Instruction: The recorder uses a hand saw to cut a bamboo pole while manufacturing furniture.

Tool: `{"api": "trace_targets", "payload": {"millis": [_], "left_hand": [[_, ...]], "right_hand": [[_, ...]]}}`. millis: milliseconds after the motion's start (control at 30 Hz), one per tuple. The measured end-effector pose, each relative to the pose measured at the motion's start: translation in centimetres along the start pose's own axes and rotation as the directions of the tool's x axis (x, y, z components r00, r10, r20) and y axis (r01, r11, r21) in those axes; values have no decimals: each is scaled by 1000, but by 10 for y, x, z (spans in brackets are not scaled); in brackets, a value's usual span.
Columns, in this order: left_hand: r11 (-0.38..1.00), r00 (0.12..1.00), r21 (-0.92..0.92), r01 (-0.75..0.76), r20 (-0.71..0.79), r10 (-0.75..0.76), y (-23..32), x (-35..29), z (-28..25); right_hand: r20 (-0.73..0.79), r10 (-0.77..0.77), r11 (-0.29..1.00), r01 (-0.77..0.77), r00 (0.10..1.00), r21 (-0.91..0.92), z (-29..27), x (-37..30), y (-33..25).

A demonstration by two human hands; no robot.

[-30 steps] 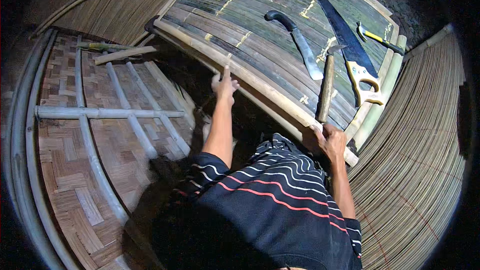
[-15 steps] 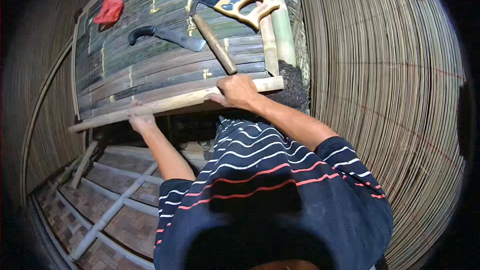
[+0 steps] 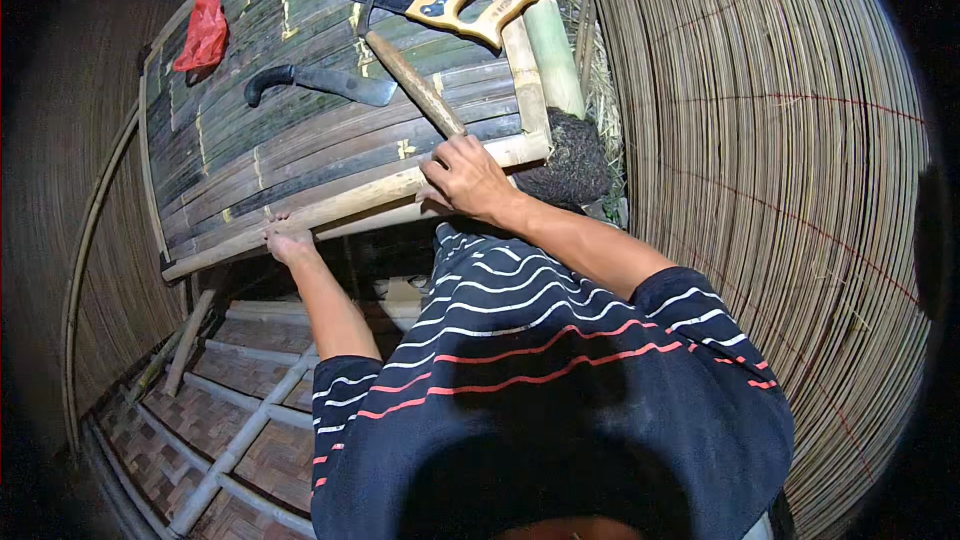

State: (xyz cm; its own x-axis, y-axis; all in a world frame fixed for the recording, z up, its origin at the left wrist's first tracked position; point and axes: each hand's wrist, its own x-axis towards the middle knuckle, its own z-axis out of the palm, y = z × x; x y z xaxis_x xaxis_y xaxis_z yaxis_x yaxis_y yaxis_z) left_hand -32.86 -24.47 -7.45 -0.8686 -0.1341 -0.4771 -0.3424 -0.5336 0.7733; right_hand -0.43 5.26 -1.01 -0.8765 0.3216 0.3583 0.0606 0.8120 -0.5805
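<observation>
A pale split bamboo strip lies along the near edge of a slatted bamboo tabletop. My left hand is closed on it left of the middle, fingertips over its top. Closer to the right corner, my right hand grips the same strip with bent fingers; its thumb is mostly hidden. Just beyond my right hand lies a wooden-handled tool with a thin curved metal head. A broad-bladed knife with a dark handle rests further left. Behind them is a handsaw with a yellowish handle.
A crumpled red plastic bag sits at the tabletop's far left. A thick green bamboo pole borders the right side, above a dark fibrous clump. Reed walls stand on both sides. At lower left is a bamboo lattice over woven matting.
The strip has shifted with both hands and now sits in line with the tabletop's near edge; before, its left end stuck out past the corner. The view has turned slightly.
</observation>
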Motion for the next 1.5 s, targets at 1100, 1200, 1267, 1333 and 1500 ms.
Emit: {"api": "trace_targets", "payload": {"millis": [1100,1200,1267,1333,1500], "left_hand": [[986,999,160,50,-30,-45,-22,13,12],[990,999,138,42,-11,-41,-20,9,13],[988,1000,153,20,-25,-16,-19,7,14],[986,999,170,4,-37,2,-19,1,16],[991,1000,127,31,-3,-31,-12,-13,27]], "right_hand": [[-26,47,998,-45,999,46,5,-4,12],[-18,42,997,-41,999,63,4,-4,12],[-27,28,997,-26,999,68,5,-3,12],[-36,19,998,-16,999,68,4,-3,13],[22,10,998,-12,1000,59,-15,-2,5]]}}
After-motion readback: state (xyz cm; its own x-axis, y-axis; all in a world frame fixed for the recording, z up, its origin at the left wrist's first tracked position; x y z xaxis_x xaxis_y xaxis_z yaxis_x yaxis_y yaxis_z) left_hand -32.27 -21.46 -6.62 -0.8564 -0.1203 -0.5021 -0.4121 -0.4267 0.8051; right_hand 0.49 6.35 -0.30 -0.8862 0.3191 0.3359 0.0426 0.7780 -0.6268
